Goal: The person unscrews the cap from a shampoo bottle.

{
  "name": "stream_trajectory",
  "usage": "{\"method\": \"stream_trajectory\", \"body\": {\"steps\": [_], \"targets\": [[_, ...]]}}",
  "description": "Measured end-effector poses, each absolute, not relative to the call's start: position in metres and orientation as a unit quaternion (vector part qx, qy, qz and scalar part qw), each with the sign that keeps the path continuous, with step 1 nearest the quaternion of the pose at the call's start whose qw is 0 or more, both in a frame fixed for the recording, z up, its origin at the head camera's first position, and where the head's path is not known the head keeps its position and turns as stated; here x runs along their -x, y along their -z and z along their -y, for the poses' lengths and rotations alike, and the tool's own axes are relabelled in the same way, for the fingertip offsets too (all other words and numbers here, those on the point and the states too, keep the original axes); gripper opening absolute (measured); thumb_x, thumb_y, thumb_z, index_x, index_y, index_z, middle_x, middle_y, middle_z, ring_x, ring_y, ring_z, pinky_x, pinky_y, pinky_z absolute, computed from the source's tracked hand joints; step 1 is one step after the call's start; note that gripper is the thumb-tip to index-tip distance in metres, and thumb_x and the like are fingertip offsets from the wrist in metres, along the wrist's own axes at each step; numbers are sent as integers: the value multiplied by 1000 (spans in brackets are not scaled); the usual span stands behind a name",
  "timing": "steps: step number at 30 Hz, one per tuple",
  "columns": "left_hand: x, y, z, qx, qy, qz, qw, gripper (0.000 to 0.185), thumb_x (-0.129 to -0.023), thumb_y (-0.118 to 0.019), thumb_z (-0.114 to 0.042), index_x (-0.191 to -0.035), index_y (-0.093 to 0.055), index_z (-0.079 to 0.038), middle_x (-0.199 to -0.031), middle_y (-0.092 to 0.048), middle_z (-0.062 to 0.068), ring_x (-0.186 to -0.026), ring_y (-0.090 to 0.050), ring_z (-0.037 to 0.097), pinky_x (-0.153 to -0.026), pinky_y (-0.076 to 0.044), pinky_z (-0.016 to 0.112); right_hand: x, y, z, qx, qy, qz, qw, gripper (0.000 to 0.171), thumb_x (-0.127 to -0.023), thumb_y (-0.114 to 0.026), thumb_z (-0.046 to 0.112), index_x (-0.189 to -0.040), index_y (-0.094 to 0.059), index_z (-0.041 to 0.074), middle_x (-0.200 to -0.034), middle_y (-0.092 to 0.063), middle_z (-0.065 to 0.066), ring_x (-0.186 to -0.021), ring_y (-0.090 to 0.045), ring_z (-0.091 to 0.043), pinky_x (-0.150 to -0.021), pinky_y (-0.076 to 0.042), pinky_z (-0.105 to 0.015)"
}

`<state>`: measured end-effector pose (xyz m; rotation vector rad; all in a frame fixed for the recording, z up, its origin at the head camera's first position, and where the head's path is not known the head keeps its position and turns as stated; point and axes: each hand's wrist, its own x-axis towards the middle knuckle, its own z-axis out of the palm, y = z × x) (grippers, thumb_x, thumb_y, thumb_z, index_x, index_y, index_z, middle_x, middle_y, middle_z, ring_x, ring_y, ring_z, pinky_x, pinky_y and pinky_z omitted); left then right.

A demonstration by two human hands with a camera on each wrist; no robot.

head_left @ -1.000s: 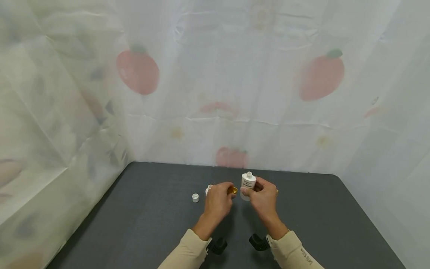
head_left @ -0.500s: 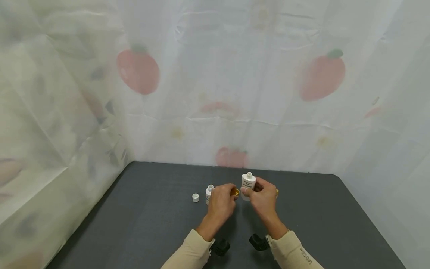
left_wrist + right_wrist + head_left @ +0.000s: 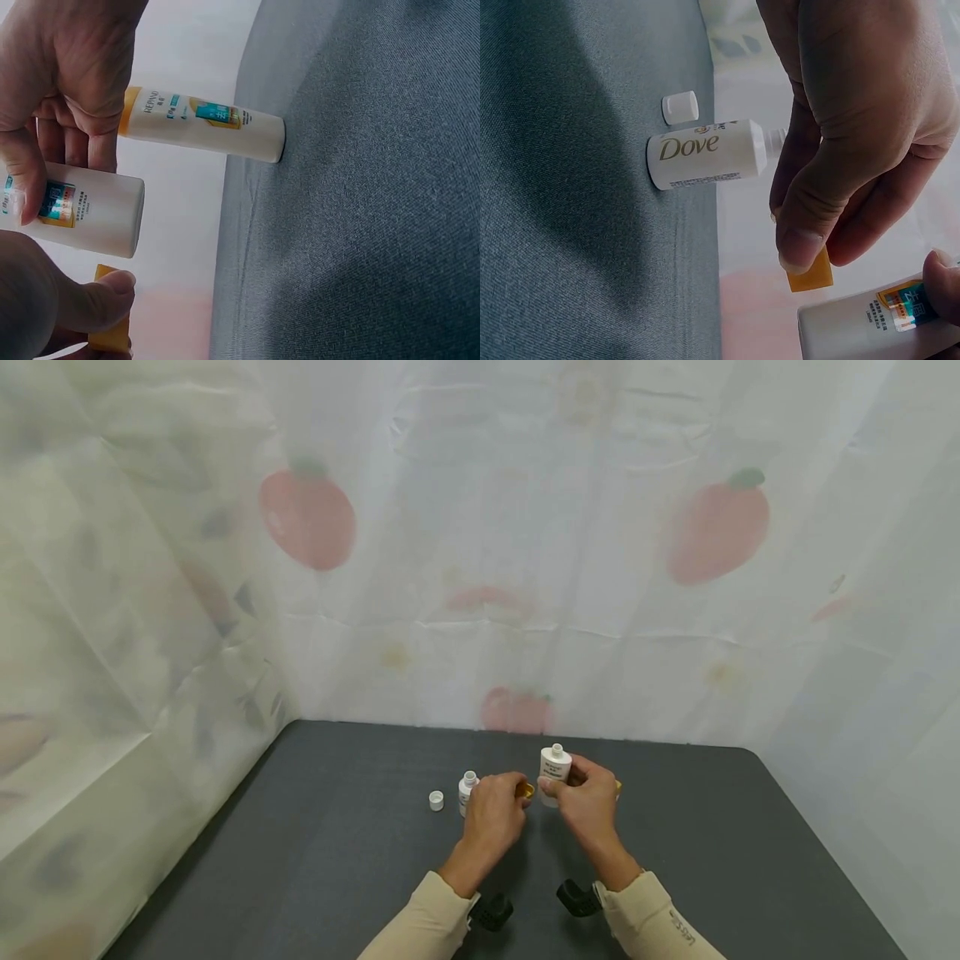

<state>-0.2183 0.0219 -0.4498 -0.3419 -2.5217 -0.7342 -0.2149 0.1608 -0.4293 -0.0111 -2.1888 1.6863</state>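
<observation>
My right hand (image 3: 576, 793) grips an open white bottle (image 3: 555, 766) upright just above the dark table (image 3: 337, 860); its teal and orange label shows in the right wrist view (image 3: 877, 322). My left hand (image 3: 510, 797) pinches a yellow cap (image 3: 528, 790) between thumb and fingers, close to the left of that bottle and below its neck. The cap (image 3: 810, 274) sits at the fingertips. A second white bottle with a yellow cap (image 3: 202, 124) stands on the table behind my right hand.
A small open Dove bottle (image 3: 467, 789) stands left of my left hand, with its white cap (image 3: 437, 801) on the table beside it. Fruit-printed white sheets (image 3: 525, 568) wall in the back and both sides.
My left hand has shifted slightly right and down with the yellow cap, uncovering the Dove bottle. My right hand and its bottle have stayed put.
</observation>
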Motion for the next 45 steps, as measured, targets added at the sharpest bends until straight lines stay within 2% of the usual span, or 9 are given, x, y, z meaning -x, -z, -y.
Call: {"method": "stream_trajectory", "body": {"steps": [21,45], "targets": [[219,455,-22,105,258,930,242,16,-76,-89,-4,-89,-79,-9,-81,-78,5,-71,-73,22,-64,-59,38,220,439,-159,12,-595,783,180,39,-83,-83,-3,-120,-72,-8,-117,-73,-32,-109,-74,-44,-89,-63,-53],[220,458,-27,78,248,933,250,13,-77,-87,-4,-85,-78,-10,-77,-75,4,-69,-72,22,-60,-58,37,225,455,-150,37,-582,792,182,32,-81,-84,-4,-111,-74,-7,-109,-76,-28,-98,-77,-37,-81,-65,-48]]}}
